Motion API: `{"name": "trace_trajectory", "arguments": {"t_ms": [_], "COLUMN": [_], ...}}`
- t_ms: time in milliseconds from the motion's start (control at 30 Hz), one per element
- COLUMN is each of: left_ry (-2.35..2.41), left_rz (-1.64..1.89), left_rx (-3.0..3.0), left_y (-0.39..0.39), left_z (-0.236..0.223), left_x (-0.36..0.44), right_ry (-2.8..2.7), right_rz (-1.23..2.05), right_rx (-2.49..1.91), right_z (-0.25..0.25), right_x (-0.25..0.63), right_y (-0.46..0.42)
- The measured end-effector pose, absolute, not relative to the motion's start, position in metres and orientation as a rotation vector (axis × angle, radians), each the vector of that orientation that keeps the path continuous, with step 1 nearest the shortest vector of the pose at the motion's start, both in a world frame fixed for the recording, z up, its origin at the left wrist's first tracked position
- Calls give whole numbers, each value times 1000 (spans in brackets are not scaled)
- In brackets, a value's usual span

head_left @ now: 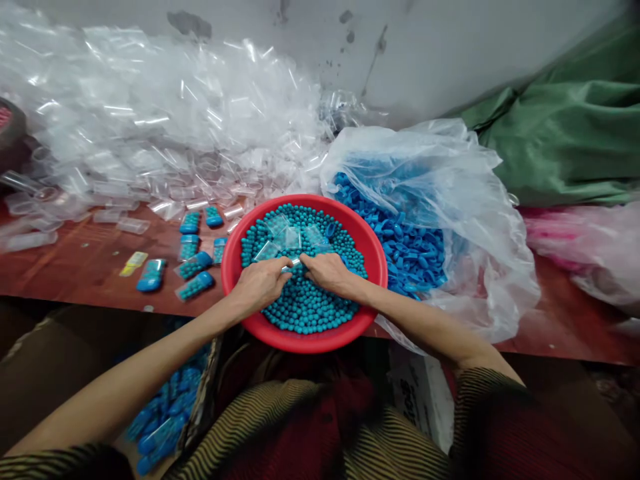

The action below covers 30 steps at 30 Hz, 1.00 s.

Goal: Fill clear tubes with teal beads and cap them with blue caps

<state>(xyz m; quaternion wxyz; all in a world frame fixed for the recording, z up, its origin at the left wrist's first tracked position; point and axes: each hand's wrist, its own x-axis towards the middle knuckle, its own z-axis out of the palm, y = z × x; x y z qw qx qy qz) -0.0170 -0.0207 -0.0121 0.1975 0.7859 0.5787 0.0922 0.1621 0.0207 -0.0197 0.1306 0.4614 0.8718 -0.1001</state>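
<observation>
Over the red basin (304, 341) full of turquoise beads (310, 310), both my hands meet at one small clear plastic container (292, 264). My left hand (265, 283) pinches its left end with closed fingers. At the right end, my right hand (327, 272) has its fingers curled in against the container; whether a cap is in them is hidden. Several clear containers (293, 237) lie on the beads just beyond my hands. A blue cap (331, 230) rests among the beads at the right.
Filled containers with blue caps (196, 285) lie left of the basin. Clear empty containers (165, 113) are heaped behind. An open plastic bag (480, 227) of blue caps (410, 257) stands right. Below the table edge, a box (203, 393) holds more filled containers.
</observation>
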Motion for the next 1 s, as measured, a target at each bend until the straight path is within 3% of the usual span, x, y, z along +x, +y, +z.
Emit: {"name": "trace_trajectory", "arguments": {"t_ms": [133,333,400,467,633,733,833,1000], "left_ry": [1564,1243,1136,1106,1021,1034,1062,1059], "left_rz": [428,605,641,658,524,461,402,443], "left_rx": [2152,1763,1524,1320,998,976,983,959], "left_y": [-16,0,2,1,-10,-14,-17,-21], "left_z": [-17,-12,-8,-3,0,-5,-8,-6], "left_x": [-13,13,19,20,8,5,5,3], "right_ry": [2585,2734,2625,2597,2655,2563,2554,2580], "right_rz": [-529,-1495,-1667,-1575,-621,-307,-301,-629], "right_rx": [1555,1608,1545,1533,1256,1138,1194,1171], "right_z": [-13,-5,3,13,27,16,2,5], "right_x": [179,188,193,204,234,236,233,240], "right_y": [28,39,37,31,7,-3,0,15]}}
